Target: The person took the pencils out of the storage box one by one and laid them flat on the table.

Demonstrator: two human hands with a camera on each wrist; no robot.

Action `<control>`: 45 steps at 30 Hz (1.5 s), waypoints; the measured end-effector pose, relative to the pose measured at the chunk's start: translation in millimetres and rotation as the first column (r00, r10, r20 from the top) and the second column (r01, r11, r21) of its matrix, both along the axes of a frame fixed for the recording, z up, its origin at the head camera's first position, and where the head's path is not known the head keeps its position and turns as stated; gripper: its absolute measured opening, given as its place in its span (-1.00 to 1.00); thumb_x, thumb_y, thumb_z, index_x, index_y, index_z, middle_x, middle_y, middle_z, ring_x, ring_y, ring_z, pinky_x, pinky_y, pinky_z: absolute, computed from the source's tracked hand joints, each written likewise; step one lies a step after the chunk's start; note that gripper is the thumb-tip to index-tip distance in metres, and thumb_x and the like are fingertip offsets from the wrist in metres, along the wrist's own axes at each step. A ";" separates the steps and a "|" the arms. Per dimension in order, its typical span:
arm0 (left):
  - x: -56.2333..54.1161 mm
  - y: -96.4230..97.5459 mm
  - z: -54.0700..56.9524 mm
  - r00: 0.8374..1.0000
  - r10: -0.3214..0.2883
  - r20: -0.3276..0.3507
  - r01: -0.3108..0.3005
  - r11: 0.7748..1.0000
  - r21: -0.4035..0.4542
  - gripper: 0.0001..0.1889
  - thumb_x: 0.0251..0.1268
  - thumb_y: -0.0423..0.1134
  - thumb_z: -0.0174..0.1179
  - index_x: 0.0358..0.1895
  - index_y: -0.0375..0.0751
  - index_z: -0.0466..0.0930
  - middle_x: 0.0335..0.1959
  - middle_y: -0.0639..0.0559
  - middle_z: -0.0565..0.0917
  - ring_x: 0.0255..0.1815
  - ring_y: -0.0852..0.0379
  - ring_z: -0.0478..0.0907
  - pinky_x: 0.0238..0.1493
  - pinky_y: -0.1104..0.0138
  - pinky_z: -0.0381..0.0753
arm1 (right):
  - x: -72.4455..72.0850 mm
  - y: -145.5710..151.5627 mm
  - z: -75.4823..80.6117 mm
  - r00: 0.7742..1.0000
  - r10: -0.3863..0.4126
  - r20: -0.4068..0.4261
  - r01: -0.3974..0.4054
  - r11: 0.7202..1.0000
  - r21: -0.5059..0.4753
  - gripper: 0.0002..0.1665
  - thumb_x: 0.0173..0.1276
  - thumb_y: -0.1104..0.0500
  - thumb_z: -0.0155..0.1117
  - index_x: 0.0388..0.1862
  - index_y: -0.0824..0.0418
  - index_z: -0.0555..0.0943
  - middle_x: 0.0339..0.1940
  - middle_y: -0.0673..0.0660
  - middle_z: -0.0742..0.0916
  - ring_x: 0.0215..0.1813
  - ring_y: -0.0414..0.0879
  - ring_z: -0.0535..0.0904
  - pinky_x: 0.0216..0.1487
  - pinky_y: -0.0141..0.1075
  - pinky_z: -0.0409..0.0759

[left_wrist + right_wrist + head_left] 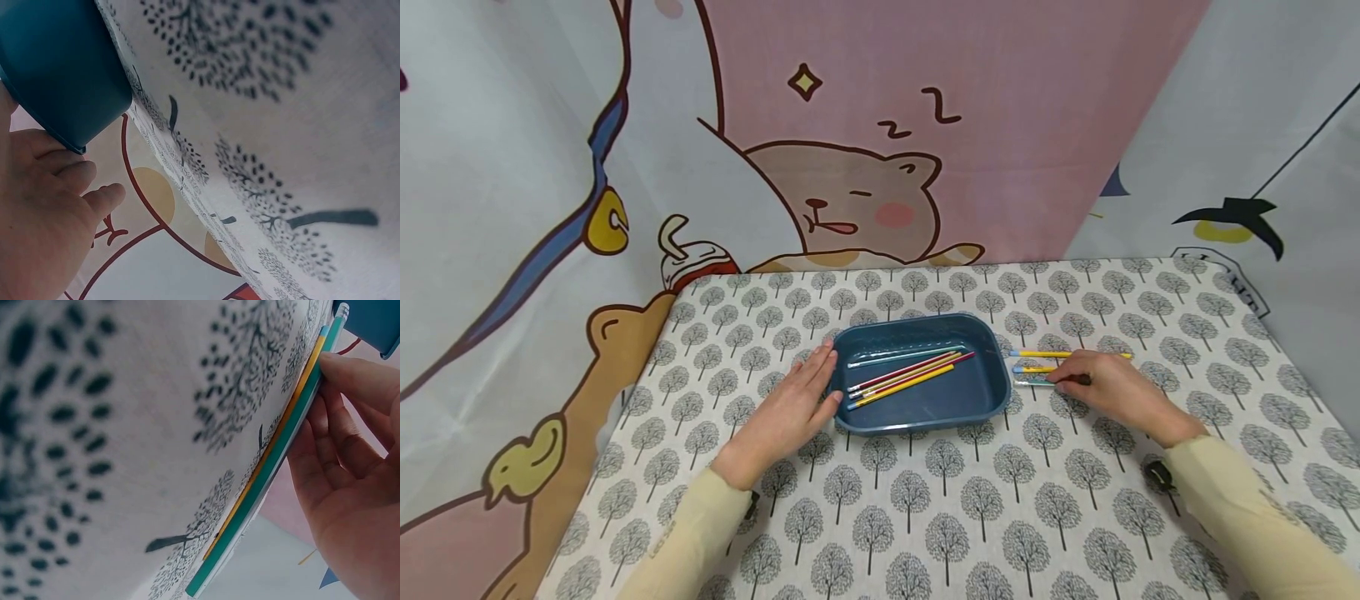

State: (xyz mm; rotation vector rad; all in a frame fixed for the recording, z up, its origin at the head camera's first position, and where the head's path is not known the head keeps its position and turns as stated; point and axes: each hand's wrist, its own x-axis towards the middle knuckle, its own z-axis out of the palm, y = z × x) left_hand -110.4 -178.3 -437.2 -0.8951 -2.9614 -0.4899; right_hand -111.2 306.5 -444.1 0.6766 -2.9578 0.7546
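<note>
A dark blue plastic tray [917, 427] stands on the table with several pencils [904, 385] in it, yellow, red and teal. My left hand [790, 408] rests against the tray's left end, fingers stretched along the rim; the left wrist view shows the fingertips at the outer wall. Right of the tray, my right hand [1105, 387] pinches a green pencil [269, 469] with a white eraser between thumb and fingers. A yellow pencil [1030, 369] with a blue end lies beside it, partly behind the hand. Farther back lies another yellow pencil [1045, 354].
A white cloth [910, 533] printed with grey trees covers the table. Behind it hangs a cartoon curtain [1022, 125] with a sleeping bear, and more curtain closes in both sides.
</note>
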 end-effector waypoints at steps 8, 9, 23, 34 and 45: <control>0.0 0.1 0.5 1.000 0.000 0.001 0.000 1.000 -0.005 -0.30 0.71 0.07 -0.16 0.64 -0.34 0.04 0.69 -0.19 0.00 0.67 -0.13 0.03 0.59 -0.10 0.17 | 0.0 1.2 -1.3 1.000 0.003 0.002 -0.003 1.000 -0.005 -0.76 0.25 0.33 0.54 -0.12 0.11 0.84 -0.13 -0.01 0.80 -0.12 -0.06 0.70 -0.11 -0.12 0.71; 0.0 0.2 0.5 1.000 0.000 0.001 0.000 1.000 -0.005 -0.30 0.71 0.07 -0.16 0.64 -0.34 0.04 0.69 -0.19 0.01 0.67 -0.14 0.03 0.59 -0.10 0.17 | 0.0 1.4 -1.4 1.000 0.002 0.002 -0.002 1.000 -0.003 -0.76 0.25 0.33 0.54 -0.12 0.11 0.84 -0.13 -0.01 0.80 -0.12 -0.06 0.70 -0.11 -0.11 0.71; 0.2 0.6 -0.9 1.000 0.004 0.011 -0.004 1.000 0.008 -0.29 0.69 0.05 -0.11 0.64 -0.36 0.02 0.70 -0.19 -0.02 0.66 -0.19 0.04 0.58 -0.13 0.16 | -0.5 0.6 -1.1 1.000 0.013 0.023 -0.014 1.000 0.017 -0.76 0.26 0.32 0.53 -0.10 0.10 0.84 -0.12 0.01 0.80 -0.11 -0.06 0.71 -0.10 -0.09 0.72; 0.2 1.3 0.9 1.000 0.006 0.011 -0.006 1.000 0.017 -0.30 0.68 0.00 -0.05 0.65 -0.33 0.03 0.70 -0.18 -0.01 0.67 -0.15 0.03 0.58 -0.12 0.18 | -1.4 1.1 -1.5 0.999 0.016 0.039 -0.018 0.999 0.030 -0.75 0.25 0.35 0.52 -0.12 0.09 0.84 -0.11 0.01 0.80 -0.10 -0.04 0.72 -0.06 -0.05 0.73; 1.3 0.9 1.4 1.000 0.010 0.026 -0.011 1.000 0.011 -0.30 0.69 0.00 -0.07 0.65 -0.33 0.01 0.71 -0.15 -0.06 0.68 -0.14 0.01 0.60 -0.10 0.14 | -1.2 0.5 -0.6 0.998 0.005 0.061 -0.008 0.999 0.038 -0.75 0.27 0.35 0.51 -0.11 0.10 0.85 -0.10 0.02 0.79 -0.07 -0.03 0.70 -0.06 -0.05 0.70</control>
